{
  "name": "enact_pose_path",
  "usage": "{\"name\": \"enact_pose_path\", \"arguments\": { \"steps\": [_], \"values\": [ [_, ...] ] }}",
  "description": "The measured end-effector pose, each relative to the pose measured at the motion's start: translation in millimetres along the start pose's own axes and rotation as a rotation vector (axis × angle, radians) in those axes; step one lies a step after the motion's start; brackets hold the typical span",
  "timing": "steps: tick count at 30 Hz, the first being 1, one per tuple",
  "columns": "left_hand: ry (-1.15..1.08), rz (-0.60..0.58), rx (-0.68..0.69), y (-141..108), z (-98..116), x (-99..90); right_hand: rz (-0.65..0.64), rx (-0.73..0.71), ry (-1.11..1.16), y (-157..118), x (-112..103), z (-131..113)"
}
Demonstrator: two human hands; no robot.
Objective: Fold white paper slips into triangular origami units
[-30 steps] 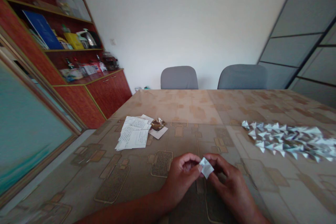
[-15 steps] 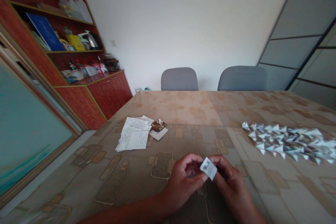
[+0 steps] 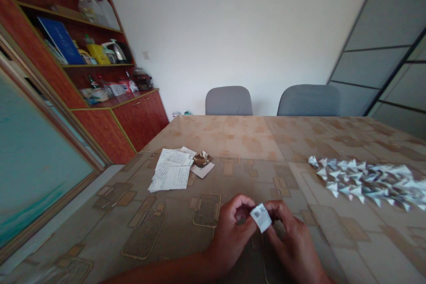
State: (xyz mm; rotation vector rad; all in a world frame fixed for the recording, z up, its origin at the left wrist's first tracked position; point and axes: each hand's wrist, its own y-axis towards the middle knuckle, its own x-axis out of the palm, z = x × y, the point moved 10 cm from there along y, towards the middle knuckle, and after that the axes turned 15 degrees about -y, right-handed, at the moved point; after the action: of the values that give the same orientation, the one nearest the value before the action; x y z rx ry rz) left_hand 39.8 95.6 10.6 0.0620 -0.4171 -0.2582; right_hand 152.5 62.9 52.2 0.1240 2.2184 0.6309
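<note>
The cabinet (image 3: pixel 138 117) holds pale jugs (image 3: pixel 100 11) on an upper shelf; below them a blue folder (image 3: pixel 61 40) leans beside a yellow container (image 3: pixel 99 54) and a kettle (image 3: pixel 119 52). What the jugs and the yellow container hold cannot be made out. Bottles and packets crowd the lower ledge, too blurred to name singly, and the cabinet's lower doors are closed.

The cabinet's top and the far end of the folded pieces (image 3: pixel 356 179) are cut off by the picture's edges. The fingers partly cover the paper square (image 3: pixel 261 218), held above the near part of the table (image 3: pixel 249 137): the left hand (image 3: pixel 231 235) pinches its left side, the right hand (image 3: pixel 294 239) its right.

Printed slips (image 3: pixel 171 171) overlap on the table, beside a brown scrap (image 3: pixel 202 159). Two chairs (image 3: pixel 229 100) stand behind the table, hiding part of the wall.
</note>
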Motion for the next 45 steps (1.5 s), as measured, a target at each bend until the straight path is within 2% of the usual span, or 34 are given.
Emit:
{"name": "enact_pose_path", "arguments": {
  "steps": [6, 11, 18, 35, 42, 45],
  "values": [
    [0.027, 0.024, 0.016, -0.2, -0.6, -3.9, -0.027, -0.05, -0.003, 0.1, 2.9, -6.9],
    [0.048, 0.029, 0.042, 0.6, 1.0, -4.9, 0.007, -0.075, -0.005, 0.6, -0.6, -13.7],
    [0.003, 0.017, 0.097, -1.7, 12.8, -0.4, 0.017, -0.152, -0.044, -2.6, 0.5, -20.5],
    [0.114, 0.026, 0.139, -2.7, 15.6, -0.2, -0.022, -0.151, -0.052, -5.3, 6.2, -20.2],
    [0.088, 0.022, 0.083, -2.6, 14.9, 1.8, -0.02, -0.137, 0.003, -3.6, 3.3, -21.1],
    [0.073, -0.016, 0.06, -3.2, 12.6, 5.2, -0.025, -0.092, 0.074, -0.6, -0.3, -17.6]
  ]
}}
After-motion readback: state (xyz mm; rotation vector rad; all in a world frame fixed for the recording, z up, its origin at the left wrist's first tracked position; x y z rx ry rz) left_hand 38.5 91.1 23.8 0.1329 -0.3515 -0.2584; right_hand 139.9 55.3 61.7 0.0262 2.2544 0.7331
